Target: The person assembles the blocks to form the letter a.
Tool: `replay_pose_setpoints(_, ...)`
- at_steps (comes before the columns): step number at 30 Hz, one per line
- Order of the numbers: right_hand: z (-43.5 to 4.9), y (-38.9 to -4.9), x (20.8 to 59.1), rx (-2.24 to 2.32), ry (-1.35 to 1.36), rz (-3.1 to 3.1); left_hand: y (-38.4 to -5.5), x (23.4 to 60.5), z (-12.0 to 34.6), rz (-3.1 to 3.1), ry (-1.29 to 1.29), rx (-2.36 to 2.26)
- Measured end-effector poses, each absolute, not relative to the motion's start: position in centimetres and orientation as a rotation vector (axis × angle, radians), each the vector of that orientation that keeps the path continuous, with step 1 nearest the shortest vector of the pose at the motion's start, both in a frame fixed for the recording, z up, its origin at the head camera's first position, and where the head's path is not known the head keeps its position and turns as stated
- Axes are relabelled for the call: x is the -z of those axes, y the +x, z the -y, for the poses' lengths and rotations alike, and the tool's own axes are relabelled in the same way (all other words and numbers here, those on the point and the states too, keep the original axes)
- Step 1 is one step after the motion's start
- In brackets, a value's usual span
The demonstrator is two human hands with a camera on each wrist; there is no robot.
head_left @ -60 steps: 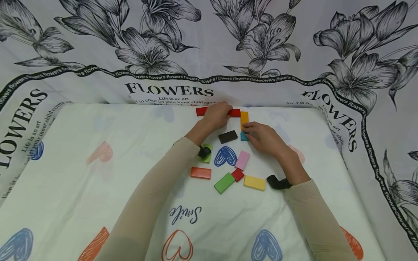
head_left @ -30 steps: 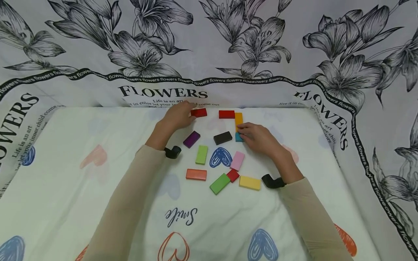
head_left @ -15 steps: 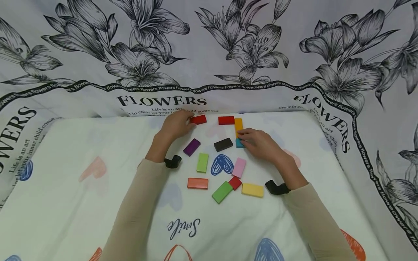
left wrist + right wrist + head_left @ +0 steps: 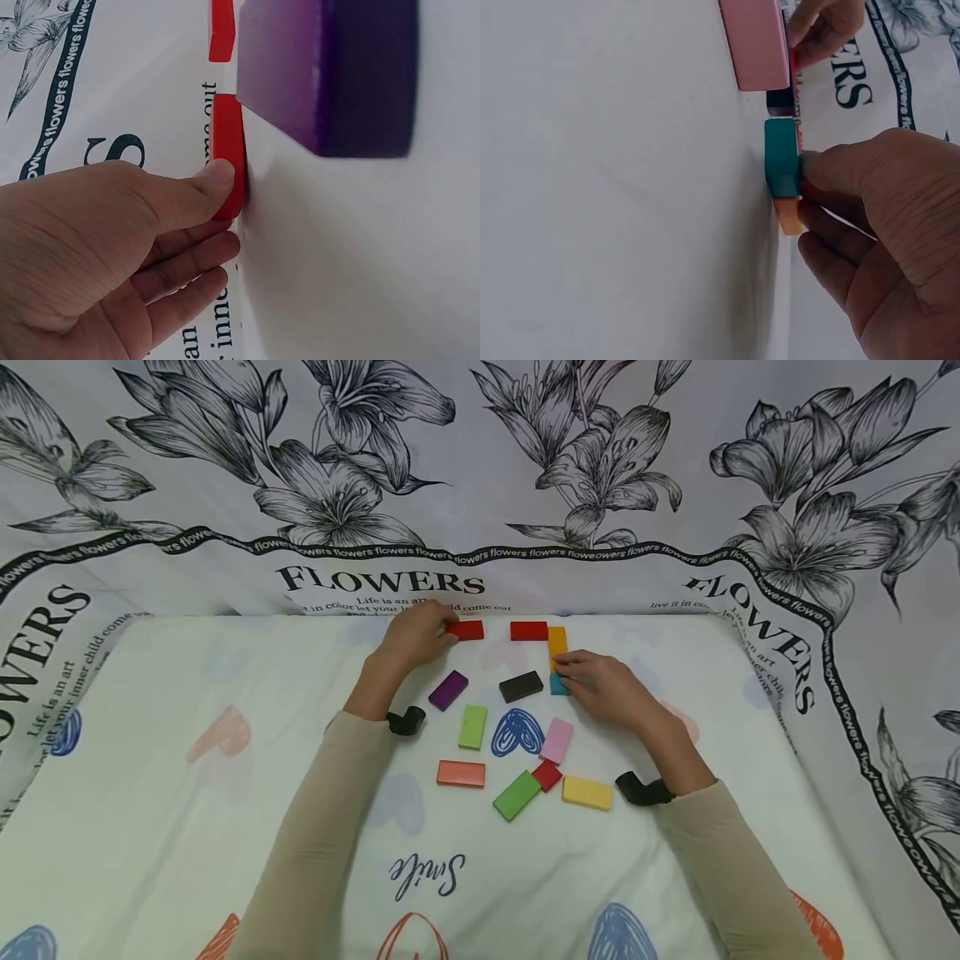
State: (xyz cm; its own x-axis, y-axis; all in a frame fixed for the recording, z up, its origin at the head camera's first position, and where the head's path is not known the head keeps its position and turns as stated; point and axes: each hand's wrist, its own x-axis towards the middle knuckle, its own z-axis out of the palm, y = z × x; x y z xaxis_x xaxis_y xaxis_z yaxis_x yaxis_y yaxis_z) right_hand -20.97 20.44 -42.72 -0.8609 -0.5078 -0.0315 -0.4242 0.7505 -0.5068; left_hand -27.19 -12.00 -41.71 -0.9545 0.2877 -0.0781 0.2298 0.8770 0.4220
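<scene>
In the head view my left hand (image 4: 411,639) is at the far edge of the cloth, pinching a red block (image 4: 468,630) by its left end. The left wrist view shows the thumb on the red block (image 4: 227,135), with the other fingers partly behind it. My right hand (image 4: 606,687) pinches a blue block (image 4: 558,685). This block meets the near end of an orange block (image 4: 557,643). Thumb contact with the blue block (image 4: 781,154) shows in the right wrist view; some fingertips are hidden. A second red block (image 4: 528,631) touches the orange block's far end.
Between my arms lie a purple block (image 4: 448,690), a black block (image 4: 521,686), a lime block (image 4: 472,727), a pink block (image 4: 557,741), an orange-red block (image 4: 461,773), a green block (image 4: 517,795), a small red block (image 4: 547,775) and a yellow block (image 4: 587,792).
My left hand has moved left, from near the right red block to the left one, uncovering the purple block. That red block has turned slightly straighter. My right hand stays at the blue block.
</scene>
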Motion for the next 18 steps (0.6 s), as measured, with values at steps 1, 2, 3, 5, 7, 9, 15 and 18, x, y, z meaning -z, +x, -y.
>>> replay_pose_setpoints(1,-20.5,-20.9,42.8,0.749,-0.744,-2.778,-27.2,41.8,11.9,-2.909,0.403,-0.631)
replay_pose_setpoints(2,-20.5,-20.9,42.8,0.751,-0.746,-2.777,-27.2,41.8,11.9,-2.909,0.408,-0.633)
replay_pose_setpoints(3,-20.5,-20.9,42.8,0.748,-0.746,-2.777,-27.1,41.8,11.8,-2.91,0.415,-0.636)
replay_pose_setpoints(5,-20.5,-20.9,42.7,0.731,-0.744,-2.781,-27.1,41.7,11.6,-2.913,0.426,-0.644)
replay_pose_setpoints(7,-20.5,-21.0,42.7,0.722,-0.738,-2.784,-27.1,41.6,11.3,-2.911,0.434,-0.648)
replay_pose_setpoints(9,-20.6,-21.1,42.8,0.718,-0.74,-2.788,-27.0,41.3,11.0,-2.906,0.437,-0.646)
replay_pose_setpoints(15,-20.5,-21.3,43.1,0.729,-0.738,-2.785,-27.3,40.0,9.9,-2.914,0.449,-0.666)
replay_pose_setpoints(18,-20.3,-21.1,43.2,0.743,-0.732,-2.775,-27.2,39.4,9.6,-2.904,0.459,-0.669)
